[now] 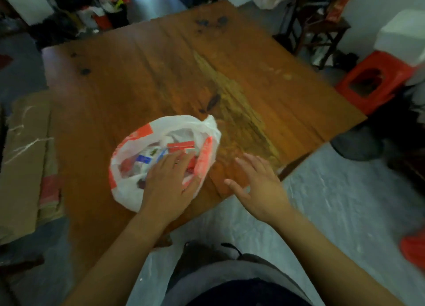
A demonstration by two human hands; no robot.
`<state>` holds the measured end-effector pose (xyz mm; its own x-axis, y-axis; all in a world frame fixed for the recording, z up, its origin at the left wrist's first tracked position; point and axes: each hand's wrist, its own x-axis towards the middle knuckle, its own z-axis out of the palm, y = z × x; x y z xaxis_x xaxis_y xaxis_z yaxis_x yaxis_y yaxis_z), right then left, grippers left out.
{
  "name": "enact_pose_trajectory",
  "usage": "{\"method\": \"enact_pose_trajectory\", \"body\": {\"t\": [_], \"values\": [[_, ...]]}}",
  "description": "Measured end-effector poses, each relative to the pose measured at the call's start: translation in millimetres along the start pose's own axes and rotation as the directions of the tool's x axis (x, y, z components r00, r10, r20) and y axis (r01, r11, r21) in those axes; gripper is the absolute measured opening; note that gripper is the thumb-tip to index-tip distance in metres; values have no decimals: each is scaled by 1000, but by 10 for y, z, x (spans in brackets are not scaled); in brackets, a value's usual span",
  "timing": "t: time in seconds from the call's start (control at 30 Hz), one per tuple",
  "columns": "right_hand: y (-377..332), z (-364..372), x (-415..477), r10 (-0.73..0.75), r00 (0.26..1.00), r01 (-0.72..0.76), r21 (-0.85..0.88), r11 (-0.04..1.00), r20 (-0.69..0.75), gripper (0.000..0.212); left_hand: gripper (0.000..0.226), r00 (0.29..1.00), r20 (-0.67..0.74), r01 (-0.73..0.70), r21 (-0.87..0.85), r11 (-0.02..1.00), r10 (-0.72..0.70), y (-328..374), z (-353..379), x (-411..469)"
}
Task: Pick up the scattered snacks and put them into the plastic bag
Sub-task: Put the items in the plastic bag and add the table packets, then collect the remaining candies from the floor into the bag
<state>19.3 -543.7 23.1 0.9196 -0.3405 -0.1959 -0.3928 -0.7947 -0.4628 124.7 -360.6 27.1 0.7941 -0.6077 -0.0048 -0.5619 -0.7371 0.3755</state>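
Seen from above at a worn wooden table (pixel 138 75): snack packets (pixel 181 145) heaped inside the white-and-red plastic bag (pixel 128 195) near the front edge. Laid flat across the bag's mouth, fingers straight, pinching nothing: left hand (pixel 171 181), the nearer one. Just right of the bag and apart from it, spread and empty: right hand (pixel 257 186). No loose packets in sight; probably near done.
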Motion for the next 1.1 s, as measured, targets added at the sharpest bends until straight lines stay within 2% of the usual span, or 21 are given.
{"method": "enact_pose_trajectory", "body": {"t": [0.17, 0.27, 0.33, 0.4, 0.57, 0.67, 0.83, 0.93, 1.1], "values": [[1045, -370, -917, 164, 974, -150, 98, 984, -156, 71, 61, 970, 96, -221, -54, 974, 225, 1200, 472, -138], [1742, -544, -1617, 322, 919, -291, 158, 944, -230, 66, 56, 901, 153, -393, -105, 914, 405, 2022, 871, -242], [2144, -625, -2109, 439, 858, -396, 203, 896, -266, 62, 54, 820, 187, -525, -128, 841, 541, 2587, 1136, -342], [2480, -676, -2612, 559, 766, -497, 261, 828, -316, 59, 54, 716, 232, -647, -134, 750, 659, 3169, 1370, -457], [3042, -677, -3706, 808, 467, -685, 432, 587, -358, 62, 60, 425, 372, -847, -157, 507, 825, 4443, 1921, -724], [3255, -576, -4228, 903, 239, -724, 555, 411, -357, 67, 64, 239, 451, -920, -179, 349, 860, 5103, 2279, -943], [3574, -494, -4728, 959, 11, -727, 656, 202, -283, 59, 71, 58, 483, -943, -262, 207, 874, 5926, 2754, -1238], [3979, -647, -4871, 963, -62, -715, 685, 139, -261, 59, 72, -20, 474, -929, -334, 159, 880, 6495, 3049, -1347], [4804, -1216, -5032, 955, -106, -723, 681, 117, -276, 62, 72, -134, 443, -913, -404, 64, 886, 7595, 3372, -1236]]}}
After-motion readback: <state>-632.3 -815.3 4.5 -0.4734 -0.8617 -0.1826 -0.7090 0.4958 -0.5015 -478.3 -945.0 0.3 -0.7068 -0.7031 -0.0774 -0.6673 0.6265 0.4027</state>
